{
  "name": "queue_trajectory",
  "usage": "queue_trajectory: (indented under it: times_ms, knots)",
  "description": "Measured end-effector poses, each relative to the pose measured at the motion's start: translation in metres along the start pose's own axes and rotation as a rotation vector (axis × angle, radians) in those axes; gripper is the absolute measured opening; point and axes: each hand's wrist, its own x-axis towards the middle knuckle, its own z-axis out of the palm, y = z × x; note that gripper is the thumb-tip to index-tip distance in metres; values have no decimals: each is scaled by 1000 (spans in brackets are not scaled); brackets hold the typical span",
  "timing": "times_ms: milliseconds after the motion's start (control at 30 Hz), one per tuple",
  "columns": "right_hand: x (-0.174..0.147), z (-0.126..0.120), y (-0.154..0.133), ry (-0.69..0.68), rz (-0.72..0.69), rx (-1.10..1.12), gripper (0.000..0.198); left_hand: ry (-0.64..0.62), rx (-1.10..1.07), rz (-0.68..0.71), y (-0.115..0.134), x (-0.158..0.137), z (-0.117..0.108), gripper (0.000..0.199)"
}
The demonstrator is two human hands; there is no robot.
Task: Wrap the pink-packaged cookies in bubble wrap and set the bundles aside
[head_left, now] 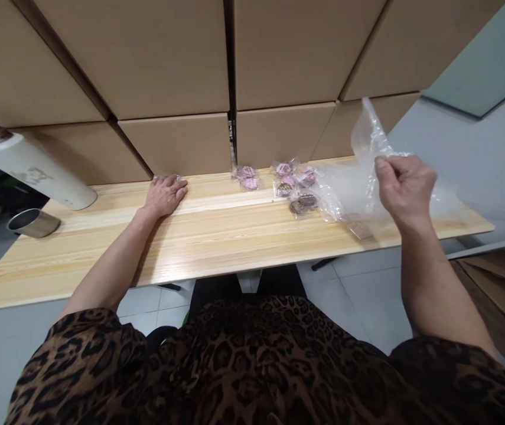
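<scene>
My right hand point(406, 184) is closed in a fist round a large clear plastic bag point(345, 183), lifting one crumpled end above the table's right side. The rest of the bag spreads over the wood. Beside its left edge lie several small clear-wrapped packets with pink and brown contents point(284, 188). A separate pink packet pair point(247, 177) lies farther left. My left hand point(166, 195) rests palm down at the table's back edge, fingers lying over the surface. A bit of shiny clear plastic shows at its fingertips; what is under the palm is hidden.
Large cardboard boxes point(172, 144) stand stacked along the back of the wooden table point(208, 248). At the left are a white thermos bottle point(39, 168), tilted in view, and a metal cup point(34, 224). Flattened cardboard point(500, 277) lies below at the right.
</scene>
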Motion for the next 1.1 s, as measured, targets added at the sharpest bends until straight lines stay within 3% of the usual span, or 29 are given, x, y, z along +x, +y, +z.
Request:
queue_trajectory:
  times_ms: [67, 267, 367, 467, 567, 600, 667, 767, 800, 867, 967, 1033, 1100]
  knots:
    - [-2, -8, -30, 108, 25, -35, 44, -4, -10, -18, 2, -1, 0, 65]
    - [-11, 4, -117, 62, -102, 132, 28, -84, -75, -81, 7, -1, -7, 72]
    - [-14, 19, -148, -38, -136, 203, 30, 36, -241, -136, 17, -9, -18, 79]
    - [-16, 44, -176, -159, -132, 258, 37, 183, -577, -97, 49, -40, -33, 90]
    - [-22, 80, -203, -266, -96, 365, 41, -59, -1170, 71, 101, -92, -42, 108]
    - [-25, 92, -211, -310, -83, 404, 42, -158, -1296, 94, 119, -110, -42, 111]
    - [-32, 112, -225, -453, -78, 480, 45, -199, -1412, 86, 148, -141, -39, 114]
    - [-32, 132, -228, -690, -93, 584, 56, -106, -1524, -46, 167, -166, -26, 110]
    - [-26, 136, -223, -702, -88, 599, 59, -110, -1567, -98, 166, -170, -21, 111]
    - [-5, 146, -204, -590, -56, 554, 59, -173, -1632, -181, 156, -175, -14, 115]
    - [41, 166, -169, -423, 2, 283, 35, -207, -1619, -230, 132, -181, -11, 119]
    - [67, 183, -151, -498, 68, 79, 27, -162, -1534, -253, 118, -184, -12, 116]
    - [81, 200, -140, -624, 89, -53, 39, -102, -1367, -278, 110, -187, -13, 110]
